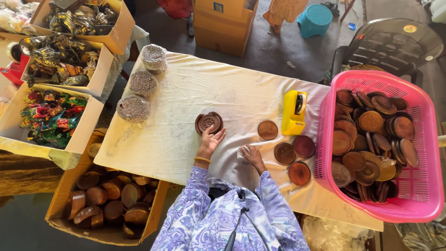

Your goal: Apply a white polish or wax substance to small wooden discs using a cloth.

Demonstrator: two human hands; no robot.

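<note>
Patterned lilac sleeves lead to two hands at a cloth-covered worktop [186,93]. Left hand [211,139] lies open, fingers spread, touching the near edge of a carved brown wooden disc [208,122], which rests left of a yellow tape dispenser [294,112]. Right hand [251,154], loosely curled, grips a small clear wrapper [242,151] between disc and dispenser. Stiff, light and smooth-rimmed by its look, the disc likely lifts best pinched across its edges; the carved face may scuff.
</note>
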